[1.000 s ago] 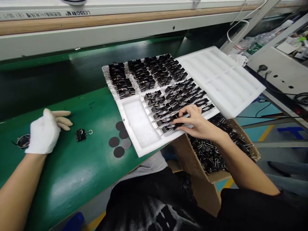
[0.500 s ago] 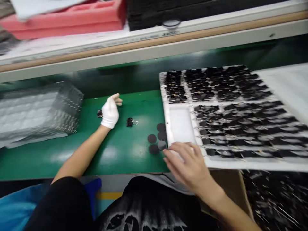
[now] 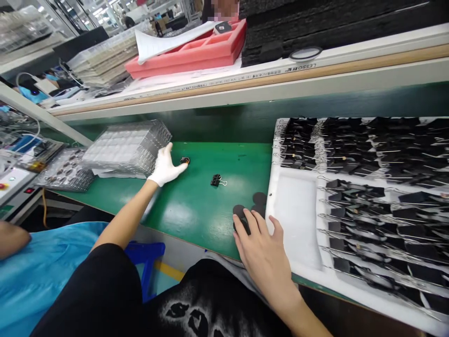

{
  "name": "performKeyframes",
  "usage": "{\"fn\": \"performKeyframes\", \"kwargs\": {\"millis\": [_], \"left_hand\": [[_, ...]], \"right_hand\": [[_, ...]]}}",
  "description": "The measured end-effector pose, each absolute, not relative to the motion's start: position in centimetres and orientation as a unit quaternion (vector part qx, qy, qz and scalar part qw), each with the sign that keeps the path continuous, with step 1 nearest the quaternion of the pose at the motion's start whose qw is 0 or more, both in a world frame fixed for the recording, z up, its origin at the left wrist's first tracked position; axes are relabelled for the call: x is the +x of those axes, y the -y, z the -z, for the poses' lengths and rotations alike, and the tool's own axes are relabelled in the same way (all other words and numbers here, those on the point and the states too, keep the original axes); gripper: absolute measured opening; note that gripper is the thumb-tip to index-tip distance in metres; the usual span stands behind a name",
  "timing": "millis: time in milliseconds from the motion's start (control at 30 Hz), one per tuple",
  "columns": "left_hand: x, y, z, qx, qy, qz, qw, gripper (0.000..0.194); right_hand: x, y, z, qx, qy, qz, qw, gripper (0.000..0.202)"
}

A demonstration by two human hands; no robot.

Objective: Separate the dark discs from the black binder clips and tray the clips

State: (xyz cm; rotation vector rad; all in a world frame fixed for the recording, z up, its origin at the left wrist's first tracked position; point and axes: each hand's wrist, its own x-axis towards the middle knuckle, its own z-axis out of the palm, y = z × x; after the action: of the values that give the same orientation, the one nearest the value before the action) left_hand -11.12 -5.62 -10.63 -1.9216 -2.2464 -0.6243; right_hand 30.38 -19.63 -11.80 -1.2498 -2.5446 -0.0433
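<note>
My left hand (image 3: 164,167), in a white glove, is at the right side of a stack of clear plastic trays (image 3: 119,147). Its thumb and fingers are apart, and nothing shows between them. Just beyond the thumb lies a small round dark piece (image 3: 184,161) with an orange tint. My bare right hand (image 3: 261,243) reaches over several thin black discs (image 3: 239,210), fingers spread; it partly covers them, and whether the fingertips touch them is unclear. Between the hands a black binder clip (image 3: 218,180) rests on the green worktop (image 3: 196,206).
On the right, a white foam tray (image 3: 296,220) holds rows of black binder clips (image 3: 372,234). A shelf (image 3: 217,93) crosses above the worktop, carrying pink foam (image 3: 189,58) and black foam blocks (image 3: 315,28). A person in a blue top (image 3: 63,262) is at the left.
My view has turned left. My left hand has moved away from the small round piece toward the tray stack, its thumb now spread. My right hand has moved from the foam tray's edge onto the discs.
</note>
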Motion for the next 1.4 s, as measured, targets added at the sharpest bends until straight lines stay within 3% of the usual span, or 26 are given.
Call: {"fn": "performKeyframes", "kwargs": {"millis": [100,167,233,500,600,700,800,867,933,1033,1100,1233,1400], "left_hand": [[-9.4,5.2,12.0,-0.649,0.752,0.114,0.005,0.072],[-8.0,4.6,12.3,-0.675,0.727,0.122,-0.005,0.053],[-6.7,3.7,12.3,-0.701,0.699,0.142,-0.017,0.048],[-1.7,-0.3,11.8,-0.785,0.604,0.117,-0.074,0.07],[-0.5,-1.1,11.6,-0.816,0.56,0.107,-0.096,0.077],[-0.1,-1.1,11.6,-0.805,0.574,0.12,-0.084,0.088],[-0.2,-0.5,11.7,-0.788,0.596,0.135,-0.077,0.082],[-0.3,-0.2,11.8,-0.794,0.585,0.14,-0.084,0.074],[-0.3,-0.1,11.8,-0.799,0.578,0.143,-0.085,0.073],[-0.2,-0.1,11.8,-0.8,0.578,0.143,-0.081,0.077],[-0.1,-0.1,11.8,-0.801,0.577,0.141,-0.077,0.077],[0.0,0.0,11.7,-0.806,0.572,0.137,-0.068,0.075],[0.0,0.0,11.7,-0.81,0.565,0.137,-0.082,0.075]], "right_hand": [[30.3,19.7,11.9,-0.435,0.888,0.015,0.151,0.045],[30.3,19.7,12.0,-0.435,0.888,0.02,0.149,0.045],[30.2,19.7,12.0,-0.438,0.886,0.028,0.149,0.043],[29.2,18.1,9.7,-0.439,0.887,0.015,0.142,0.037],[28.0,16.3,8.4,-0.445,0.893,0.008,0.066,0.04],[27.0,14.4,7.4,-0.447,0.891,-0.042,-0.057,0.028],[26.7,12.3,6.5,-0.421,0.897,-0.09,-0.102,0.022],[26.7,10.3,6.2,-0.431,0.891,-0.132,-0.05,0.019],[26.4,7.4,6.2,-0.458,0.86,-0.215,0.063,0.015],[25.1,2.3,7.1,-0.463,0.765,-0.38,0.237,0.025],[23.7,-0.8,8.3,-0.431,0.716,-0.463,0.296,0.034],[21.3,-4.0,10.8,-0.372,0.709,-0.517,0.303,0.042],[21.3,-4.7,12.7,-0.379,0.816,-0.328,0.288,0.031]]}}
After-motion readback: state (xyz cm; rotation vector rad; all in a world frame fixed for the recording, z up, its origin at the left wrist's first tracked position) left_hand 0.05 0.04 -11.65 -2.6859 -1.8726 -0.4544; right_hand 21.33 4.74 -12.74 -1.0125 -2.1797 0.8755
